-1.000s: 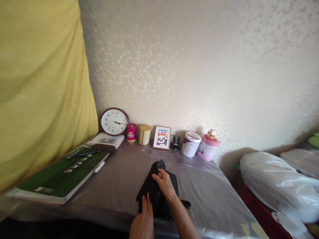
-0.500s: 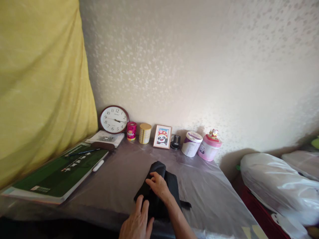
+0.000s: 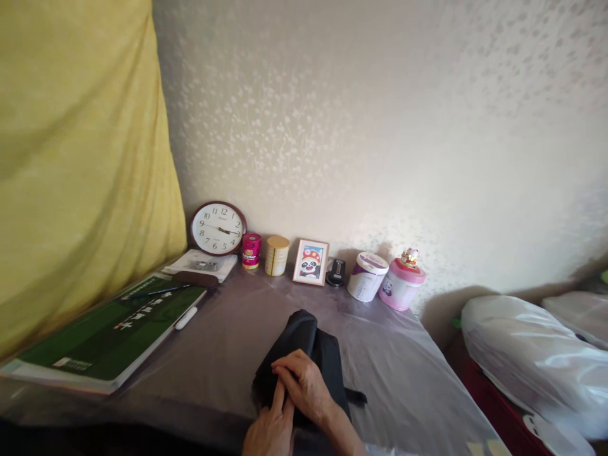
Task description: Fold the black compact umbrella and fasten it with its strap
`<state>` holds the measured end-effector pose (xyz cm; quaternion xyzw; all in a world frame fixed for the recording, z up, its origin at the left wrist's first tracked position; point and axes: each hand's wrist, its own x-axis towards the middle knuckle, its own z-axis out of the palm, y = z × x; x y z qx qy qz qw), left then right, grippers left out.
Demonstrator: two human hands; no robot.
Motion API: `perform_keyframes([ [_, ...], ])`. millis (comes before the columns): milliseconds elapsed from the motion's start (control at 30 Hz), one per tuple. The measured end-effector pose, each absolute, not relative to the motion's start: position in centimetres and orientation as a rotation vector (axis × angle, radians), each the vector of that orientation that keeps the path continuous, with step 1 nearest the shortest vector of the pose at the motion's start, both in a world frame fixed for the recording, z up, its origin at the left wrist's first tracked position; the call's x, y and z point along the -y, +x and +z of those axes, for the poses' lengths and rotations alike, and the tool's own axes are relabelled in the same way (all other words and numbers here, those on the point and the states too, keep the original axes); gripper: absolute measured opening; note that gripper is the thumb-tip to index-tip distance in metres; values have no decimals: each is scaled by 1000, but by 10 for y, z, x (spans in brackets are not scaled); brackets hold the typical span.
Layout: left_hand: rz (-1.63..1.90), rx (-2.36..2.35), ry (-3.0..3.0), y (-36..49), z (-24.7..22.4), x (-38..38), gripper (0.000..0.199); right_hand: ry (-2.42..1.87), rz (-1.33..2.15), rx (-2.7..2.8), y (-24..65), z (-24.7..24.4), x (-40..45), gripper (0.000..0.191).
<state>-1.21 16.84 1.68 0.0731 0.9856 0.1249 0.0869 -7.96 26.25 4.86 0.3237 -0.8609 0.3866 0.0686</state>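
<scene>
A black fabric bundle (image 3: 330, 358), folded flat with a short strap (image 3: 355, 397) at its right side, lies near the front edge of the table. My right hand (image 3: 304, 383) rests over its middle with bent fingers drawn together; what they pinch is hidden. From below, my left hand (image 3: 270, 429) reaches across the lower part of the fabric, its index and middle fingers stretched out. Their tips meet the right hand's fingertips and are partly covered by them.
Along the wall stand a clock (image 3: 218, 228), a pink tin (image 3: 251, 251), a yellow-lidded can (image 3: 277, 256), a picture frame (image 3: 311, 262), a small black object (image 3: 335, 273) and two tubs (image 3: 367, 277). A green book (image 3: 114, 335) lies left; white plastic bags (image 3: 536, 361) sit right.
My right hand has come down toward me over the fabric. My left hand has shifted right, and the two hands' fingertips now meet. The black fabric stays in place.
</scene>
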Motion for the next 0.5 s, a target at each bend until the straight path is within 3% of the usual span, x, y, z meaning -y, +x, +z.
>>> perform_keyframes([
  [167, 438, -2894, 168, -11, 28, -166, 74, 1095, 1045, 2411, -92, 34, -277, 24],
  [500, 487, -2842, 101, -15, 29, -169, 77, 990, 804, 2565, -140, 26, -282, 29],
])
